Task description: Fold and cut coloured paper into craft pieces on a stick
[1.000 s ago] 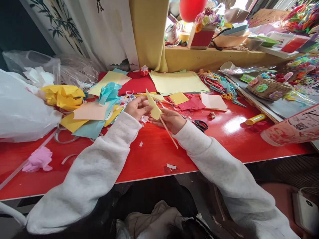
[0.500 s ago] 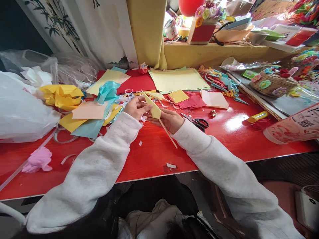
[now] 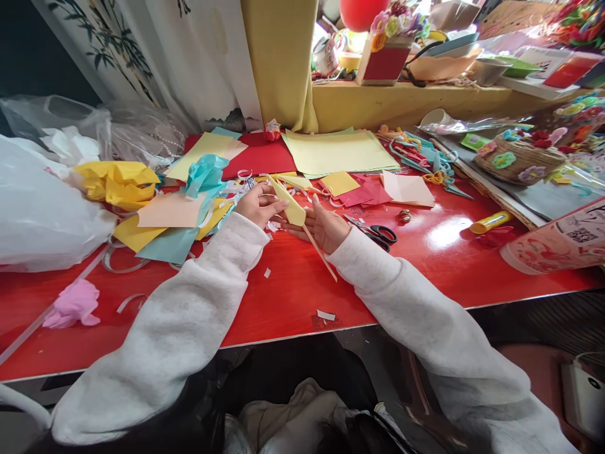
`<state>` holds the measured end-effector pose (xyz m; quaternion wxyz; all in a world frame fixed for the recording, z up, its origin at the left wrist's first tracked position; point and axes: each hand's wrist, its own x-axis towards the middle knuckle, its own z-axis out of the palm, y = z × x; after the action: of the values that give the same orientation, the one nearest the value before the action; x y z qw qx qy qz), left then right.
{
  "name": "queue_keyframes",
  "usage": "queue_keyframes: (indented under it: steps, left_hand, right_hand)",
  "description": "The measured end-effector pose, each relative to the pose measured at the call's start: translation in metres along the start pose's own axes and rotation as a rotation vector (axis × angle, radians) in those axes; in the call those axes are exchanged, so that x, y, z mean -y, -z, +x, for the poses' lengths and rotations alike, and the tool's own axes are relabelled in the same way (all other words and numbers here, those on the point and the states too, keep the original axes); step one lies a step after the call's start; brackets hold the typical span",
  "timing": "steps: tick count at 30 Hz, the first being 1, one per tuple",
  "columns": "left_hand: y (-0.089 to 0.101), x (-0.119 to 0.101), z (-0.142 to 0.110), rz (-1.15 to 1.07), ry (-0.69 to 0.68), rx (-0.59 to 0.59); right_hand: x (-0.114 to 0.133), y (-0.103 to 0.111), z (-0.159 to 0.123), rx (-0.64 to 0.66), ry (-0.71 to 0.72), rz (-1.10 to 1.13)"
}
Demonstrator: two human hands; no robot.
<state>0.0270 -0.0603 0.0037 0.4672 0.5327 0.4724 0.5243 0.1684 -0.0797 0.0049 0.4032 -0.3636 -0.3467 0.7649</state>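
Observation:
A folded piece of pale yellow paper (image 3: 293, 212) is tilted between my hands above the red table. A thin paper strip (image 3: 322, 257) slants down from its lower end. My left hand (image 3: 258, 205) pinches the paper's left edge between thumb and fingers. On the other side, my right hand (image 3: 327, 226) has its fingers stretched out behind the paper and its thumb raised clear of it. The paper covers some of those fingertips. Black-handled scissors (image 3: 380, 236) lie just right of my right hand.
Coloured paper sheets (image 3: 343, 151) lie at the back. A crumpled teal paper (image 3: 207, 173), cut strips and a white plastic bag (image 3: 42, 208) are at left. At right are a yellow tube (image 3: 491, 222), a pink cup (image 3: 558, 243) and a woven basket (image 3: 510, 161).
My right thumb has lifted away from the paper. The paper and my left hand have barely moved.

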Motion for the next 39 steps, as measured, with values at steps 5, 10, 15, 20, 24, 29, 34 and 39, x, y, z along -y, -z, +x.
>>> queue_keyframes:
  steps: [5, 10, 15, 20, 24, 29, 34, 39]
  left_hand:
    - [0.000, 0.003, 0.001, -0.001, 0.014, 0.006]
    - [-0.002, 0.000, -0.001, -0.024, 0.041, 0.026]
    - [-0.003, -0.001, -0.002, -0.005, 0.044, 0.018]
    - [-0.002, 0.001, 0.000, 0.002, 0.047, 0.011]
    - [-0.002, -0.001, -0.001, -0.007, 0.060, 0.017]
    - [-0.003, -0.006, -0.003, -0.022, 0.074, 0.030]
    - [0.003, -0.005, 0.002, -0.071, 0.098, 0.065]
    - [0.010, -0.005, 0.006, -0.140, 0.097, 0.052]
  right_hand:
    - [0.002, -0.002, -0.001, -0.025, -0.012, -0.006]
    - [0.001, -0.001, 0.000, -0.023, 0.002, -0.014]
    - [-0.001, -0.001, 0.001, -0.018, 0.011, -0.019]
    - [-0.001, -0.001, 0.000, -0.016, 0.014, 0.011]
    - [0.001, -0.002, -0.002, -0.029, 0.007, 0.026]
    - [0.001, -0.001, -0.002, -0.034, 0.023, 0.043]
    - [0.001, 0.002, -0.002, -0.032, 0.022, 0.035]
    - [0.000, 0.005, 0.000, -0.009, 0.019, 0.015]
